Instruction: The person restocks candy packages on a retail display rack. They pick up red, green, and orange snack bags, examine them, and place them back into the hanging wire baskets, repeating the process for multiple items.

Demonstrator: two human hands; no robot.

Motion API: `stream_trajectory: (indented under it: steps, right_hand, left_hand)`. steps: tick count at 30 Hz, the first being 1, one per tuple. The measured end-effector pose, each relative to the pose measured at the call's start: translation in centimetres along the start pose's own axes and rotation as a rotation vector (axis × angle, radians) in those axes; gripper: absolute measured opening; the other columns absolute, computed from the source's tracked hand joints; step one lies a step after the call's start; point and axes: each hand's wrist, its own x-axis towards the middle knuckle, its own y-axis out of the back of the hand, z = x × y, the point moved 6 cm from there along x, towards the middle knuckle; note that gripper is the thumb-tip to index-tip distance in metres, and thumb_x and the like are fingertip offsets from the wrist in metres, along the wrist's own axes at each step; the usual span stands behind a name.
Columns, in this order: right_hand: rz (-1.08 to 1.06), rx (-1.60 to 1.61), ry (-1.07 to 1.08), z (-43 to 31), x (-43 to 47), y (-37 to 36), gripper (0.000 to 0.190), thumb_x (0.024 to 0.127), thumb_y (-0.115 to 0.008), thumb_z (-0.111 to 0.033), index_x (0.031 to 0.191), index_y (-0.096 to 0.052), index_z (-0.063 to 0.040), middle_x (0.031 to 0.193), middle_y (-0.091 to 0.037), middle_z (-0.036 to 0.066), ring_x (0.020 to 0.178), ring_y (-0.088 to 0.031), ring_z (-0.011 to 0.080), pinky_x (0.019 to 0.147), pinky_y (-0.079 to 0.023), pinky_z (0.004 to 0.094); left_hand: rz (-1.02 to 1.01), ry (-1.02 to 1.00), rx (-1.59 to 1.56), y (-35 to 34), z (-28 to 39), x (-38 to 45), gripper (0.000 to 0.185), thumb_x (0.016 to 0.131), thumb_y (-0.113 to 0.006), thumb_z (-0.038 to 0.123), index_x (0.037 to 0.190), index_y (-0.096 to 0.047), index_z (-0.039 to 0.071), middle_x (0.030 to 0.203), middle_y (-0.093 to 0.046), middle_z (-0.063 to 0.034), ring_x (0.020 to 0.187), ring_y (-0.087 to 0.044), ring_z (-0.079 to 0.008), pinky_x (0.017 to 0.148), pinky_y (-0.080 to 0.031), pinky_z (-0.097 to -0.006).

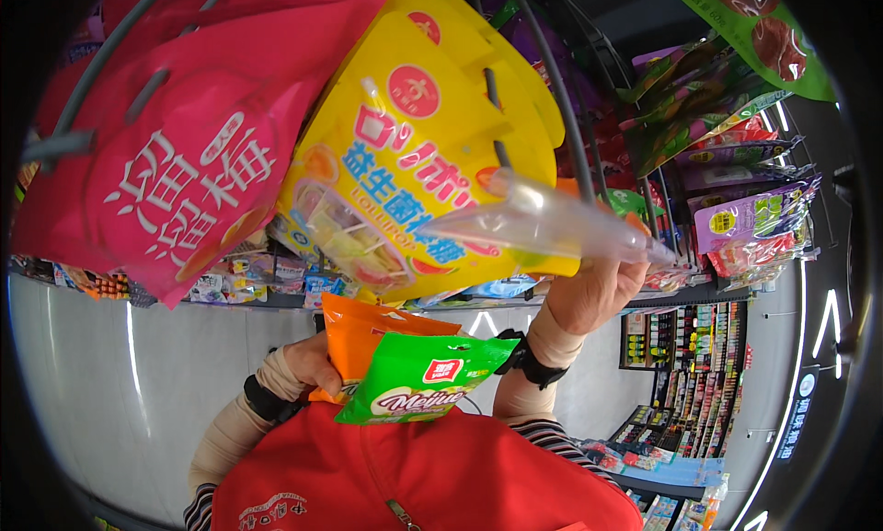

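Note:
My left hand (pixel 314 365) grips an orange candy bag (pixel 386 331) in front of my chest. A green Yake candy bag (pixel 428 379) lies over the orange one, apparently in the same hold. My right hand (pixel 600 289) is raised to the rack, its fingertips partly behind a blurred clear plastic tag holder (pixel 545 217). Whether those fingers pinch the holder or something behind it cannot be made out. Just left of that hand hangs a yellow lollipop pouch (pixel 414 151) on a metal hook. A large pink-red pouch (pixel 186 137) hangs farther left.
Grey metal hook rods (pixel 552 68) jut out between the hanging pouches. Purple snack bags (pixel 752 213) and a green pouch (pixel 772 41) hang at the right. Stocked shelves (pixel 690 365) stand beyond the pale floor (pixel 172 365).

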Motion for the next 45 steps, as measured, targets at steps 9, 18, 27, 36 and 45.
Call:
stream_trajectory:
  steps: [9,18,27,36,45]
  right_hand:
    - [-0.073,-0.318,0.116,-0.9,0.7,-2.3,0.017,0.093,-0.063,-0.013,0.103,-0.053,-0.003,0.085,-0.06,0.004,0.077,-0.057,0.0101,0.071,-0.046,0.0217]
    - [-0.114,-0.415,0.351,2.2,3.6,-6.1,0.021,0.092,-0.062,-0.009,0.11,-0.057,0.001,0.098,-0.063,0.01,0.087,-0.059,0.0148,0.078,-0.046,0.0277]
    - [-0.081,-0.077,0.116,6.3,6.6,-7.9,0.022,0.089,-0.065,-0.013,0.101,-0.055,0.002,0.092,-0.06,0.008,0.087,-0.057,0.0161,0.08,-0.043,0.0295]
    - [-0.252,-0.059,0.063,4.7,-0.7,-4.6,0.062,0.086,-0.066,-0.006,0.139,-0.036,0.002,0.137,-0.046,0.017,0.122,-0.048,0.0262,0.105,-0.035,0.0369]
    - [-0.43,0.008,-0.445,3.4,-6.9,0.2,0.035,0.091,-0.058,0.003,0.125,-0.051,0.001,0.122,-0.059,0.01,0.112,-0.057,0.0164,0.097,-0.043,0.0306]
  left_hand:
    - [0.033,0.014,0.009,-0.1,1.0,0.6,0.099,0.054,-0.093,0.032,0.135,-0.046,0.001,0.133,-0.053,-0.0079,0.121,-0.049,-0.0201,0.104,-0.038,-0.0344]
    - [0.084,-0.101,0.205,1.0,1.1,-0.1,0.105,0.053,-0.094,0.034,0.139,-0.041,0.003,0.136,-0.051,-0.007,0.126,-0.046,-0.021,0.107,-0.035,-0.036]
    - [0.111,-0.149,0.391,1.3,1.3,0.2,0.1,0.058,-0.09,0.037,0.139,-0.041,0.004,0.135,-0.051,-0.0072,0.125,-0.047,-0.0214,0.106,-0.035,-0.0359]
    - [0.164,-0.166,0.528,0.7,1.8,-1.4,0.091,0.063,-0.086,0.036,0.137,-0.043,0.004,0.134,-0.053,-0.0076,0.123,-0.049,-0.0217,0.105,-0.037,-0.0355]
    - [0.224,-0.118,0.508,-0.4,1.3,-1.8,0.081,0.069,-0.081,0.034,0.135,-0.045,0.004,0.132,-0.054,-0.008,0.121,-0.051,-0.022,0.103,-0.039,-0.0352]
